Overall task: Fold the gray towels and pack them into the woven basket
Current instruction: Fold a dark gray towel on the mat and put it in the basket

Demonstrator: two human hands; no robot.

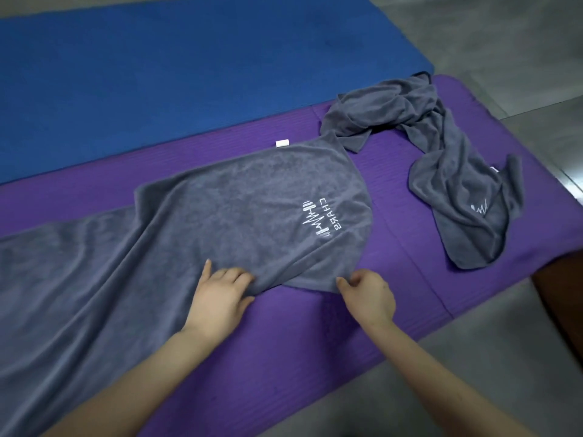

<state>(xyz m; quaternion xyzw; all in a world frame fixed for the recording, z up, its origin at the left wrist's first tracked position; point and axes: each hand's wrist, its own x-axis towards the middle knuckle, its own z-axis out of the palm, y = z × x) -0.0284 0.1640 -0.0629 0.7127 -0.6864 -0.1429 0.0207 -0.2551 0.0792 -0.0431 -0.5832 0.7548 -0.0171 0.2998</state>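
Purple mat [315, 342] bears gray towel [220, 209]; left hand [220, 296] and right hand [370, 294] pinch its edge.

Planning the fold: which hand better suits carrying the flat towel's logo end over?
Probably right: the right hand pinches the towel at that end's near corner; the left hand grips farther along.

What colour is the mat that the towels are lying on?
Purple. The mat under the gray towel shows best in the head view.
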